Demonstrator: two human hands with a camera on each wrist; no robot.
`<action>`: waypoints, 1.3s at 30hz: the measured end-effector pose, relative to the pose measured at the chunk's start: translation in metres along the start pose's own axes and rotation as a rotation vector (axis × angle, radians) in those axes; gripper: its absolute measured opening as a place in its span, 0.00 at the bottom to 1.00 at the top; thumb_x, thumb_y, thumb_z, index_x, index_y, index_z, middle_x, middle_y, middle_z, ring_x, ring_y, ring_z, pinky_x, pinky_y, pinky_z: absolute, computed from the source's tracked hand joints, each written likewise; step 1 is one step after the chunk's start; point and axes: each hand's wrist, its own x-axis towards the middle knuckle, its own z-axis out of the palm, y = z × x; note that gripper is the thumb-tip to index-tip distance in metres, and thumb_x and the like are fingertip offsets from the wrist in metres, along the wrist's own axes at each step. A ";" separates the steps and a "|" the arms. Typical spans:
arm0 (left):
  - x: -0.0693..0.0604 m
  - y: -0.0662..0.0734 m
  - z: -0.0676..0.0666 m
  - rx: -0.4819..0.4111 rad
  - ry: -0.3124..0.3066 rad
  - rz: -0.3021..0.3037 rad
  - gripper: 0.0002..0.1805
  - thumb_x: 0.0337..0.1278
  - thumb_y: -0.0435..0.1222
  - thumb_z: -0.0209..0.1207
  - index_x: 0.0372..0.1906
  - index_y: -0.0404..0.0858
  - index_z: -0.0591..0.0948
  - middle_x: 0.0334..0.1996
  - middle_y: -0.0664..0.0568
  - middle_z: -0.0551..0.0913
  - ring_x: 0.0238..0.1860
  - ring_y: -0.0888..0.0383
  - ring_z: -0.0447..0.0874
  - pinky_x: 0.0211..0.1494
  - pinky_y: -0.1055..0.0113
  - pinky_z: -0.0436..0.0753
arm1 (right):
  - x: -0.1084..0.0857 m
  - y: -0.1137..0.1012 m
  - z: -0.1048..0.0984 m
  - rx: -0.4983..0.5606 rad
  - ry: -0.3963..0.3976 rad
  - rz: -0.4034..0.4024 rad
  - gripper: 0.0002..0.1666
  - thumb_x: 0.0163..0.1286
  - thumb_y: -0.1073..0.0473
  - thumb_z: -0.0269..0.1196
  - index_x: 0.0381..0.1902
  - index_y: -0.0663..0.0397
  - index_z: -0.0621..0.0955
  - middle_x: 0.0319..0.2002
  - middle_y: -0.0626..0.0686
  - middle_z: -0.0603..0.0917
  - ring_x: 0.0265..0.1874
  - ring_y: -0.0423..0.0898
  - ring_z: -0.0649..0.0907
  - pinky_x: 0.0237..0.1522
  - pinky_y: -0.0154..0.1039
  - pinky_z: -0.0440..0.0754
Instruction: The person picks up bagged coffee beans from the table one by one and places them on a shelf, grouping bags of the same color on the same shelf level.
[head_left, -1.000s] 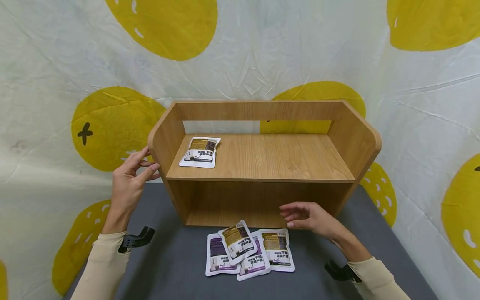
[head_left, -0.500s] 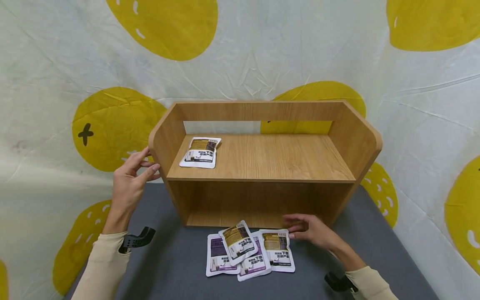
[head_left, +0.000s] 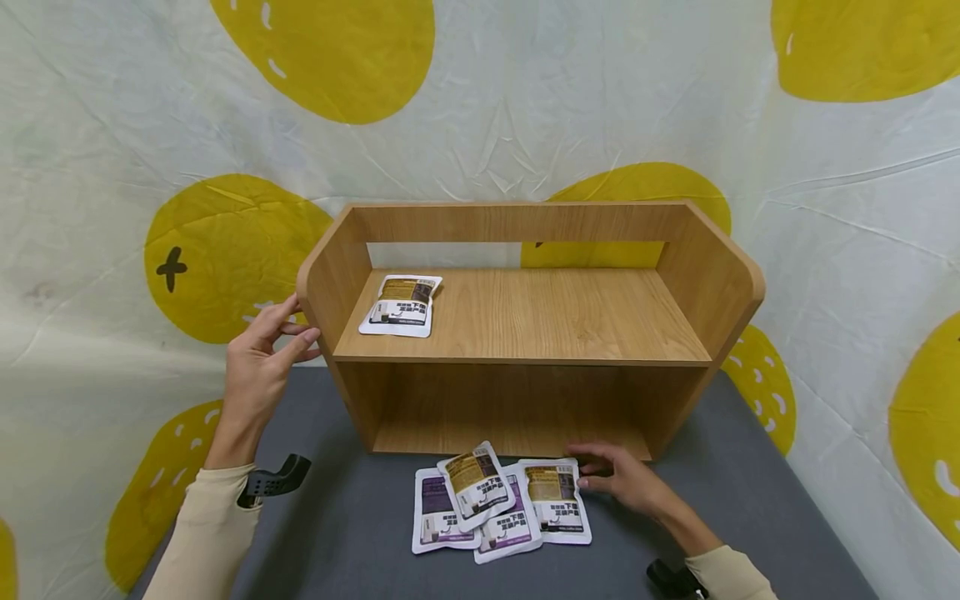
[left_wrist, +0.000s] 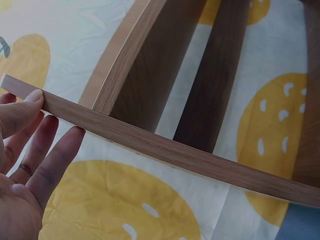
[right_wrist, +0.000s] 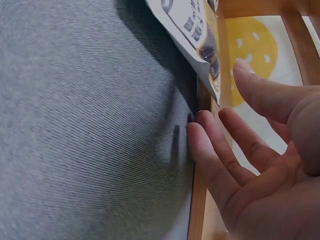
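A two-level wooden shelf (head_left: 555,321) stands on the grey table. My left hand (head_left: 258,362) grips the edge of its left side panel; the left wrist view shows the thumb over the panel (left_wrist: 150,142) and the fingers on the other side. In front of the shelf lie several flat packets, two with purple labels (head_left: 438,521) (head_left: 508,523) and two with brown labels (head_left: 476,483) (head_left: 553,500). My right hand (head_left: 626,479) is just right of the rightmost packet, fingers spread and holding nothing. In the right wrist view a gap separates the thumb from that packet (right_wrist: 187,30).
Another brown-labelled packet (head_left: 401,305) lies at the left of the upper board. Behind the shelf hangs a white cloth (head_left: 525,100) with yellow shapes. The grey table (head_left: 337,533) extends on both sides of the packets.
My right hand has come down and toward me, from in front of the lower compartment to beside the rightmost packet. My left hand, the shelf and the packets have stayed put.
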 end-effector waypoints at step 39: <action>-0.001 0.001 0.000 0.013 0.005 -0.014 0.34 0.60 0.21 0.64 0.70 0.46 0.76 0.56 0.51 0.79 0.44 0.59 0.84 0.38 0.67 0.90 | 0.000 -0.003 0.023 -0.019 0.018 0.137 0.25 0.67 0.59 0.71 0.61 0.58 0.82 0.48 0.59 0.81 0.31 0.43 0.78 0.30 0.28 0.77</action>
